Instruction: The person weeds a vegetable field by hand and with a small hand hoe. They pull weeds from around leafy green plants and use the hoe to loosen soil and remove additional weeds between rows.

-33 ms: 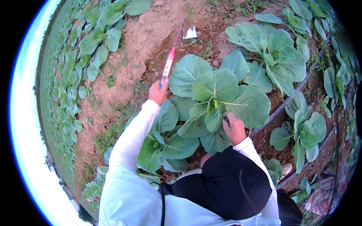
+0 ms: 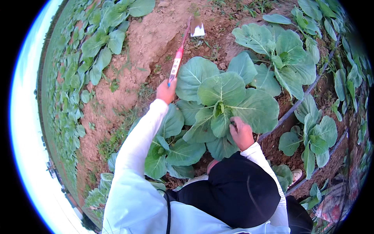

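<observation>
My left hand (image 2: 166, 92) is wrapped round the end of a small hand hoe (image 2: 177, 62) with a red and white handle. Its thin neck reaches forward to a metal blade (image 2: 197, 31), which is over the bare soil and partly blurred. Right below me, a broad-leaved cabbage plant (image 2: 221, 89) spreads its leaves to the right of the hoe. Curled fingers of my right hand (image 2: 241, 134) pinch a lower leaf of that plant near its centre. The fingertips there are partly hidden.
More cabbage plants stand at the upper right (image 2: 288, 54), lower right (image 2: 317, 136) and close on my left (image 2: 156, 158). A thin grey hose (image 2: 290, 111) runs diagonally on the right. Reddish soil (image 2: 134, 54) with small weeds lies left. A shoe (image 2: 297, 174) shows at lower right.
My left hand and the hoe have shifted very slightly to the right. My right hand stays on the leaf.
</observation>
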Tool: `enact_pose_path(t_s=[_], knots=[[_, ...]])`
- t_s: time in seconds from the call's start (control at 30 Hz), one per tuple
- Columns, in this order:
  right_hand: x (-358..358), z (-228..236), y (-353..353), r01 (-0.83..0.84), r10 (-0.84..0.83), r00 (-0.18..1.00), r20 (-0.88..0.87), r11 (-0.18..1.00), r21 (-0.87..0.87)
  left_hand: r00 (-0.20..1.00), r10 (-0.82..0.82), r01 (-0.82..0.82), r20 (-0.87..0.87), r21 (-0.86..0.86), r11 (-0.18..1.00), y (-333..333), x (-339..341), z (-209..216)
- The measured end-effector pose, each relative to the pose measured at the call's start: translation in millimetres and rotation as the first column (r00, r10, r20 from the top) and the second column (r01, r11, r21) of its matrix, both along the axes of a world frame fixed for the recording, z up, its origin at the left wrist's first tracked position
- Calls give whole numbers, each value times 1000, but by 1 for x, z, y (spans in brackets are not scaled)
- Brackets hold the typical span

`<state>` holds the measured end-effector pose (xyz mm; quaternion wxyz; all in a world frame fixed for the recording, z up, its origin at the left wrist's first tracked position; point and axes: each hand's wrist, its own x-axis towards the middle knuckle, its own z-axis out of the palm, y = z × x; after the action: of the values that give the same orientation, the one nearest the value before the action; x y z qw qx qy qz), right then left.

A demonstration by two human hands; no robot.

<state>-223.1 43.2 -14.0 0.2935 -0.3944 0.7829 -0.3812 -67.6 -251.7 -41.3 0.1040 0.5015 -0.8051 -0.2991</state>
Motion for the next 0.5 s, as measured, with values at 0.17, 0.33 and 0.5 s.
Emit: enact_pose_path(t_s=[0.17,0.33,0.5], knots=[[0,3,1,18,-18,1000,6,1000,-1,969,-25,47,245,-85,995,-10,-16,-9],[3,1,2,59,-61,998,-22,996,-74,977,26,-39,212,54,998,25,59,39],[1,4,1,24,-24,998,53,1000,0,986,134,-86,-99,382,920,25,15,31]])
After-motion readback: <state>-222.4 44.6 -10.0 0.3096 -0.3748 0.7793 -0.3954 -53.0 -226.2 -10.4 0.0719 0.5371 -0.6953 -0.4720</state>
